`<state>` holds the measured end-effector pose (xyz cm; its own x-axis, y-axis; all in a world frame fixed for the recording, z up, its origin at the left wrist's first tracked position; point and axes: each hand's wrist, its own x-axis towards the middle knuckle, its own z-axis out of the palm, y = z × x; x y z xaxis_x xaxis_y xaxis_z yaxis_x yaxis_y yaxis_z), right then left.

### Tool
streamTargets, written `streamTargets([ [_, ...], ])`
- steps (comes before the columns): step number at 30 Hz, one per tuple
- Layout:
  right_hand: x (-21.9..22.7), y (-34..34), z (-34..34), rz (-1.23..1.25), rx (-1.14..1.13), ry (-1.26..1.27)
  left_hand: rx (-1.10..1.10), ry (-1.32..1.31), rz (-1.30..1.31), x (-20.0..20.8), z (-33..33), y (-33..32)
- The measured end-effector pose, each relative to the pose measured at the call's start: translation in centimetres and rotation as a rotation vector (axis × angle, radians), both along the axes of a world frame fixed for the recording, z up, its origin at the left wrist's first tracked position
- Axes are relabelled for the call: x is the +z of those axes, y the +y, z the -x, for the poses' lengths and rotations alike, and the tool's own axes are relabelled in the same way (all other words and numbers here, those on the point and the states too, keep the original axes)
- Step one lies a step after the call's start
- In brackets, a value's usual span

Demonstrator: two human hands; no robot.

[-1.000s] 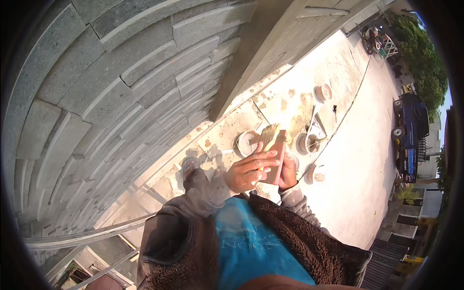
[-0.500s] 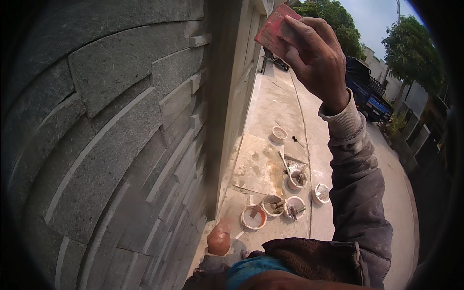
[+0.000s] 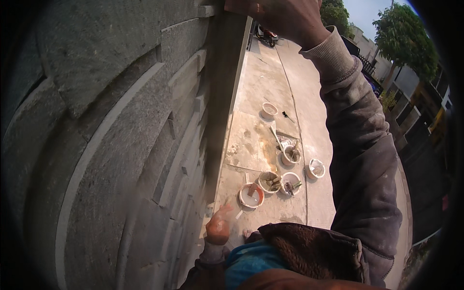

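My right hand (image 3: 290, 19) is raised at the top edge, beside the tall post at the wall's end. Its fingers are closed round a flat red rectangular piece (image 3: 237, 6), worn and dusty, mostly cut off by the top of the picture. Low down by the foot of the wall is my left hand (image 3: 218, 226), its fingers smeared by motion. Whether it holds anything cannot be made out. The grey stone-clad wall (image 3: 111, 140) fills the left side, with blocks standing out at different depths.
On the pavement (image 3: 246, 140) stand several small tubs, among them an orange-rimmed tub (image 3: 252, 195) of pale liquid and a tub (image 3: 291, 155) with a tool in it. A motorcycle (image 3: 267, 36) stands far ahead. A dark vehicle shows partly behind my right sleeve (image 3: 362, 150).
My right hand has moved up and left with the red piece, now partly out of view. The view has shifted closer to the wall. My left hand has risen slightly.
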<state>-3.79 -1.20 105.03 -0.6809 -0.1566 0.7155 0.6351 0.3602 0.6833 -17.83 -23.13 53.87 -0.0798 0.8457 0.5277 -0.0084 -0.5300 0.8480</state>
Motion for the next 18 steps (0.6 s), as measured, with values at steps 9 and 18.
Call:
streamTargets([
  [9,-16.0,-2.8,-2.7,0.229,-0.180,-0.019,-0.004,0.034,-0.010,0.6,0.2,1.0],
  [18,6.0,-1.8,-3.1,0.222,-0.237,0.188,-0.088,-0.002,0.021,-0.6,-1.7,1.6],
])
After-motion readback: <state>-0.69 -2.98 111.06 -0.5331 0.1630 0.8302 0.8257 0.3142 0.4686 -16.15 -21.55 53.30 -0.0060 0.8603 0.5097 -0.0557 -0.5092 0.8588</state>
